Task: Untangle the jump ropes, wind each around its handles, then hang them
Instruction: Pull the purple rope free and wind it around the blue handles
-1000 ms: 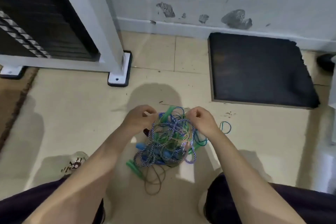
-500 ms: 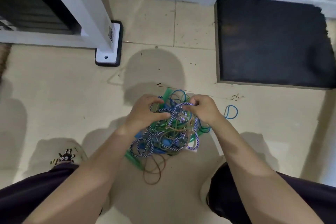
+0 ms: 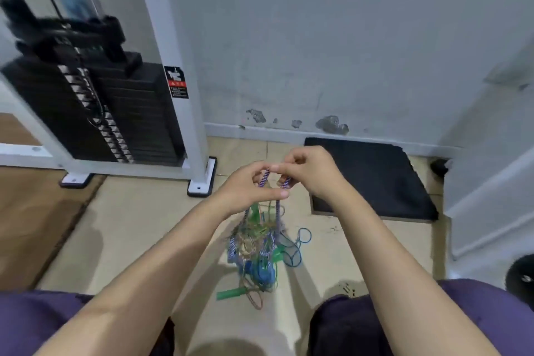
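Both hands are raised in front of the person, close together, each pinching the blue-and-white braided rope (image 3: 278,212). The left hand (image 3: 248,186) curls its fingers and thumb round one strand near the top of a loop; the right hand (image 3: 310,172) pinches the other strand just beside it, so the fingertips of the two grips almost touch. From the grips the two braided strands hang straight down, side by side.

Below the grips the strands run into the tangled pile of jump ropes (image 3: 257,248) on the tiled floor (image 3: 138,228), between the person's knees. Thin green, blue and brownish cords are knotted through it. A green handle (image 3: 231,294) lies at the pile's near edge, on the side toward the person. A thin blue cord (image 3: 303,235) loops out on the right-hand side.

Beyond the right grip a dark mat (image 3: 372,179) lies against the wall. Beyond the left grip stands a weight stack (image 3: 115,118) in a white frame (image 3: 185,95).
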Demonstrator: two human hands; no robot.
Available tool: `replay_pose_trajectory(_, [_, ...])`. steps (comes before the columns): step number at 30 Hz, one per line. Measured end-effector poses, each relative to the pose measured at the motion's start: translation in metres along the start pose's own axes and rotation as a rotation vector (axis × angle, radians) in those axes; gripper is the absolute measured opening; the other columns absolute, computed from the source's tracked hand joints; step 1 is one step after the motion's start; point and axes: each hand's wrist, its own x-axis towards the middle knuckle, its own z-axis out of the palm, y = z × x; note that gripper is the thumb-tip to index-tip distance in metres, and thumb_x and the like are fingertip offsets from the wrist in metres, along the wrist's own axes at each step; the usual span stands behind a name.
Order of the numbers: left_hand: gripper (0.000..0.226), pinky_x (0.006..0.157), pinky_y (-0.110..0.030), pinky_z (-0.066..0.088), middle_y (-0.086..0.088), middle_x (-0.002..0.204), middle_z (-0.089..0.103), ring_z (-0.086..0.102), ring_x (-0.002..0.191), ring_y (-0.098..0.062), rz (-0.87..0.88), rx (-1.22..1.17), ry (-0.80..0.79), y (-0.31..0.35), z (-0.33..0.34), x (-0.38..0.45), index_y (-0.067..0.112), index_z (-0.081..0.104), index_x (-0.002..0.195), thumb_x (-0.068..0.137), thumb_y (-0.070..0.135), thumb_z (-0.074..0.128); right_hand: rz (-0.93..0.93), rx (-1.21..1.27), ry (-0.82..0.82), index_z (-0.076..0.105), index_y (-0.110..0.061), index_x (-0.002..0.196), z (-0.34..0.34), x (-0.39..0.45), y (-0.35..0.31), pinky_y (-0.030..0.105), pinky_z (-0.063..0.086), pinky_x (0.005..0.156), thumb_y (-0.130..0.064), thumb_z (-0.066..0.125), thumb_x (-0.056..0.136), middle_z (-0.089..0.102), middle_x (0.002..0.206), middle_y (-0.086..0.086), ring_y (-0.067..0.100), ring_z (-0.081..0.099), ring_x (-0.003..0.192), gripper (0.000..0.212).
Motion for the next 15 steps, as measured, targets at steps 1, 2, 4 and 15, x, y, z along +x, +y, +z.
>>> replay_pose_trajectory(1, [0.052,0.084,-0.015,0.045,0.01,0.107,0.07,0.062,0.093,0.001,0.048,0.045,0.001,0.019,-0.006,-0.009,0.023,0.065,0.122,0.075,0.023,0.086,-0.054,0.035,0.019,0.067,0.005,0.074,-0.006,-0.008,-0.021,0.04,0.057,0.067,-0.018,0.079,0.08,0.068,0.066,0.017,0.024,0.065,0.061,0.027])
replay_pose_trajectory(2, [0.051,0.086,-0.016,0.044,0.011,0.111,0.069,0.06,0.095,0.001,0.099,0.103,0.003,0.035,-0.011,-0.017,0.023,0.066,0.123,0.076,0.025,0.085,-0.103,0.078,0.032,0.066,0.008,0.075,-0.012,-0.017,-0.041,0.04,0.057,0.067,-0.015,0.076,0.083,0.068,0.067,0.019,0.024,0.066,0.061,0.026])
replay_pose_trajectory(4, [0.046,0.1,-0.024,0.041,0.007,0.123,0.066,0.056,0.113,-0.005,0.175,0.247,0.029,0.06,-0.017,-0.031,0.025,0.068,0.121,0.078,0.03,0.083,-0.181,0.222,0.051,0.064,0.004,0.075,-0.022,-0.032,-0.076,0.039,0.058,0.066,-0.01,0.07,0.087,0.065,0.067,0.017,0.022,0.067,0.061,0.02])
replay_pose_trajectory(15, [0.042,0.054,-0.022,0.042,-0.001,0.049,0.044,0.044,0.046,-0.016,0.071,0.084,-0.108,0.098,-0.048,-0.062,0.014,0.046,0.063,0.087,0.04,0.07,-0.19,0.475,0.121,0.054,-0.01,0.072,-0.052,-0.039,-0.1,0.024,0.037,0.044,-0.02,0.063,0.094,0.032,0.044,-0.007,0.012,0.027,0.036,0.025])
